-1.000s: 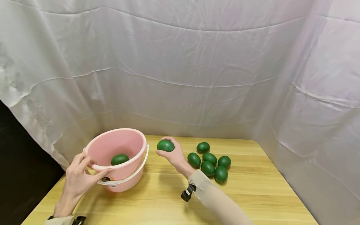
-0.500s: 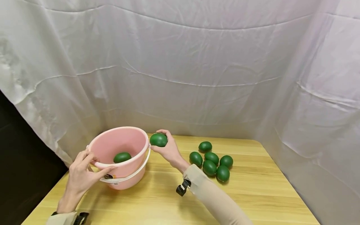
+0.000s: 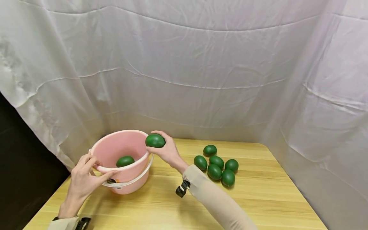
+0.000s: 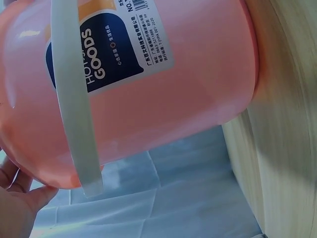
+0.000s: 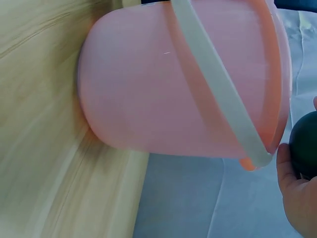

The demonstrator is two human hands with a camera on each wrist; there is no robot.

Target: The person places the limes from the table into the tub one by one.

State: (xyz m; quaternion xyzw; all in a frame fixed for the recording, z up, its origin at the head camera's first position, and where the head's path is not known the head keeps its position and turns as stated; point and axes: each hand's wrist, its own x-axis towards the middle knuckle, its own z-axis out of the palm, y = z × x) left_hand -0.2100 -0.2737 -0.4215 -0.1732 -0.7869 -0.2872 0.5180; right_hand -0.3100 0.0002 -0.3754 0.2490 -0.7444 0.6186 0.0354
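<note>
My left hand point(image 3: 81, 179) grips the near-left rim of a pink bucket point(image 3: 129, 188), thumb outside and fingers over the edge. The bucket stands on the table with its white handle point(image 4: 74, 99) hanging down across the front. One dark green avocado point(image 3: 125, 161) lies inside. At the right rim, my right hand point(image 3: 169, 152) holds another avocado point(image 3: 155, 140) between thumb and fingers, a little above the bucket's edge. In the right wrist view this held avocado point(image 5: 306, 145) shows only partly, at the right border, beside the rim.
Several more avocados point(image 3: 214, 172) lie in a loose cluster on the wooden table point(image 3: 258, 191), right of the bucket. A pale curtain point(image 3: 184, 105) hangs behind and along the right side. Something black point(image 3: 26, 166) fills the far left.
My right hand has carried its avocado leftward and slightly up, from beside the bucket to its right rim. The left hand keeps its grip on the rim.
</note>
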